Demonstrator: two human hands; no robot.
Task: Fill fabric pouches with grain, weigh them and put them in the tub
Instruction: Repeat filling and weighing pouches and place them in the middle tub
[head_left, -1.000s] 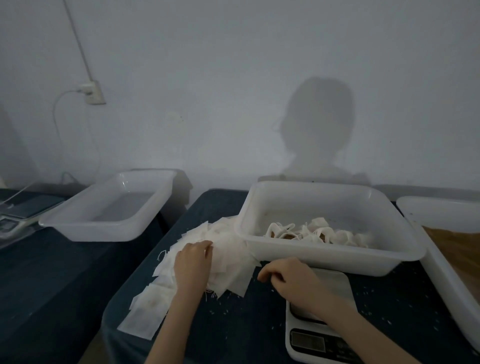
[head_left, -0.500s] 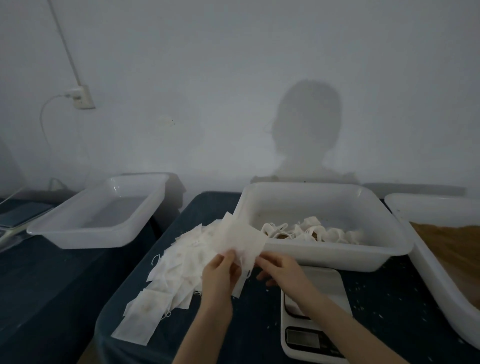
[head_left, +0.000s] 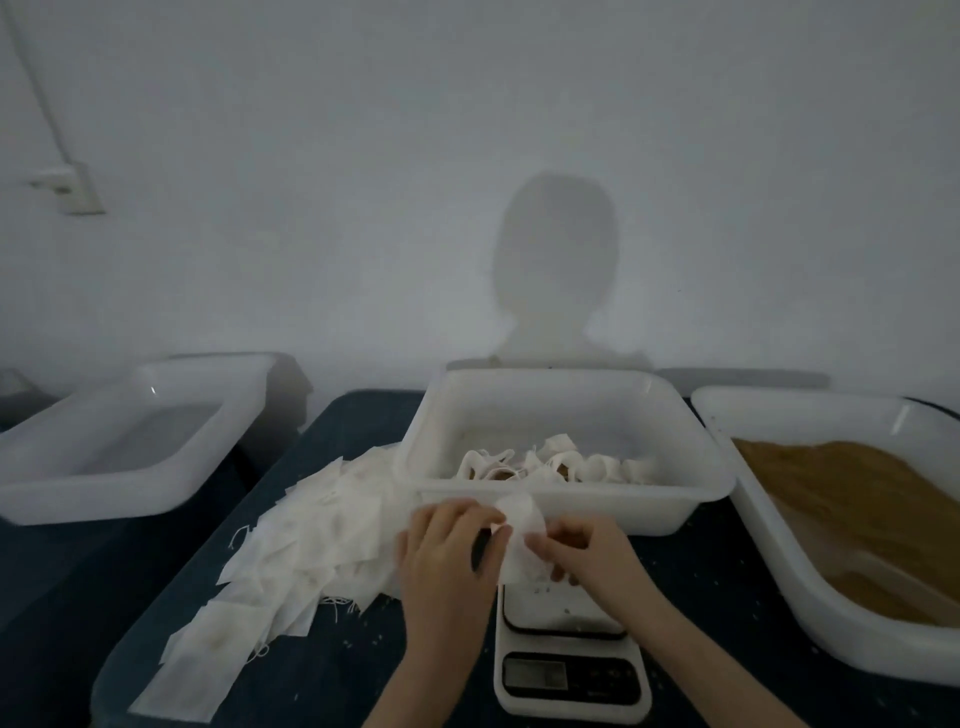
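1. Far left, a translucent white rectangular plastic tray (head_left: 124, 457) sits on a separate dark surface; I can make out nothing inside it.
2. On my dark blue tabletop (head_left: 332, 670), a loose heap of flat, thin white square fabric pouches (head_left: 306, 540) fans out, threads trailing at its edges.
3. My left hand (head_left: 447, 556) and right hand (head_left: 582, 556) are close together, both pinching one soft white pouch (head_left: 522, 545) just above the scale's plate.
4. The small white digital kitchen scale (head_left: 569, 670) lies beneath my hands, its dark display towards me.
5. Behind it, the white rectangular plastic tub (head_left: 566, 499) holds a cluster of filled, crumpled pouches (head_left: 550, 462).
6. Right, another white plastic tray (head_left: 810, 613) holds fine tan-brown grain (head_left: 872, 499), heaped and granular.
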